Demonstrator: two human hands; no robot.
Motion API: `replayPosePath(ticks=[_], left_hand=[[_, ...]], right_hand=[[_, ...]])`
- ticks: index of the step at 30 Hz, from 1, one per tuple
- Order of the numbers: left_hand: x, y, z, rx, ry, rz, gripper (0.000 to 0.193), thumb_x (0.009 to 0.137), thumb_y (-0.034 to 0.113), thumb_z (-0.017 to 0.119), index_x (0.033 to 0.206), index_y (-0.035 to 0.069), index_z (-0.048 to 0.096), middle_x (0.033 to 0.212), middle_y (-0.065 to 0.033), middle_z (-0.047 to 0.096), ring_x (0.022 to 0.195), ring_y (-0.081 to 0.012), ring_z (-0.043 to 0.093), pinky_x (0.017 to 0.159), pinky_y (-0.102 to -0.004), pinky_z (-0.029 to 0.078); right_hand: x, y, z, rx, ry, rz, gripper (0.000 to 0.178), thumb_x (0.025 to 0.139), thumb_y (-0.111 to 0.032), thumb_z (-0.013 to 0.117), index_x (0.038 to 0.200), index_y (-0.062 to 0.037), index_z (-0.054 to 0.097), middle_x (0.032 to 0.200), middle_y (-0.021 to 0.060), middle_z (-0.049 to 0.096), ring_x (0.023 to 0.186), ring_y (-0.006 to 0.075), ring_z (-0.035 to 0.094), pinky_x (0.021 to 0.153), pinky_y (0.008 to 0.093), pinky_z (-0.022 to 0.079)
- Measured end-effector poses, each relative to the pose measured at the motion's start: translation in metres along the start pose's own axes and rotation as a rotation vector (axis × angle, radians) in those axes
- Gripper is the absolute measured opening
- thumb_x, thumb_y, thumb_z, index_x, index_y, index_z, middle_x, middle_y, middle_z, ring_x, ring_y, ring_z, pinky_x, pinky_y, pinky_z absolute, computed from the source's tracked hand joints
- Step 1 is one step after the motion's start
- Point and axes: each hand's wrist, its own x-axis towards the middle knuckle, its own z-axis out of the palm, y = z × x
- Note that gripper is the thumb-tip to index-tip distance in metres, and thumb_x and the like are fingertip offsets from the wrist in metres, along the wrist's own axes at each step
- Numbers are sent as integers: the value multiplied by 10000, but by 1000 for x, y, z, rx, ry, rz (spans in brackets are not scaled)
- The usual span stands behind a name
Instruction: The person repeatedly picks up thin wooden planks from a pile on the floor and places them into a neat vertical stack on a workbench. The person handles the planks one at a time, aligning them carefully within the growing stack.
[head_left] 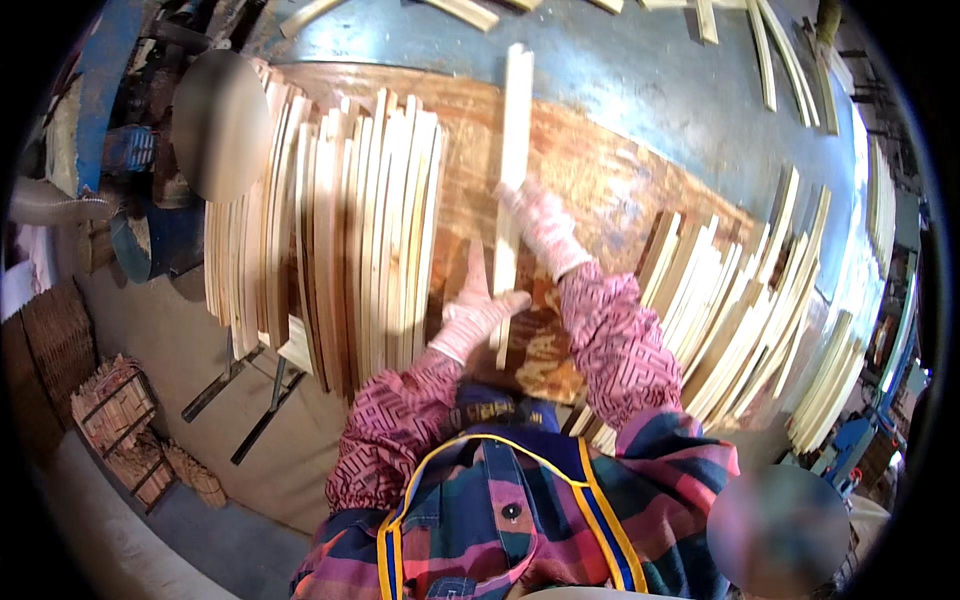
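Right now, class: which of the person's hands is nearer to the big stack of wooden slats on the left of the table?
Left. The left hand lies just beside the slat stack; the right hand is farther off, gripping the long slat.

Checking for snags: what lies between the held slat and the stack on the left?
Nothing visible: both hands, left and right, hold the slat over bare board, with the left stack just beside it.

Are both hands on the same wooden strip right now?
Yes: the left hand grips the near end of the long wooden strip while the right hand holds it further up, over the plywood bench.
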Motion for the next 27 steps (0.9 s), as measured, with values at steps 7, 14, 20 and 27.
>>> replayPosePath(ticks=[7,14,20,27], left_hand=[[-9,-43,-2,572,444,14,887,735,294,755,1484,76,332,1386,-207,475,1217,-424,463,1028,-456,436],[-6,-51,-5,656,529,241,780,719,352,740,1380,45,464,1275,-200,522,1131,-393,528,955,-471,482],[-6,-42,-10,629,471,184,771,685,279,779,1349,33,474,1260,-186,542,1105,-363,555,903,-449,502],[-10,-46,-7,650,458,153,803,708,333,760,1373,4,453,1310,-201,499,1172,-385,502,993,-464,451]], right_hand=[[49,-97,-69,-346,96,-393,709,912,-553,609,1414,-62,515,1417,204,523,1336,351,474,1095,436,392],[210,-207,-139,-1011,558,-269,1090,718,-724,690,1553,-178,250,1551,168,370,1464,333,295,1174,519,224],[248,-210,-117,-723,443,-300,796,781,-547,725,1383,-152,386,1312,217,569,1244,362,560,1017,432,470],[132,-121,-193,-712,142,-126,885,784,-564,713,1485,-145,372,1239,264,614,1156,401,611,918,465,532]])
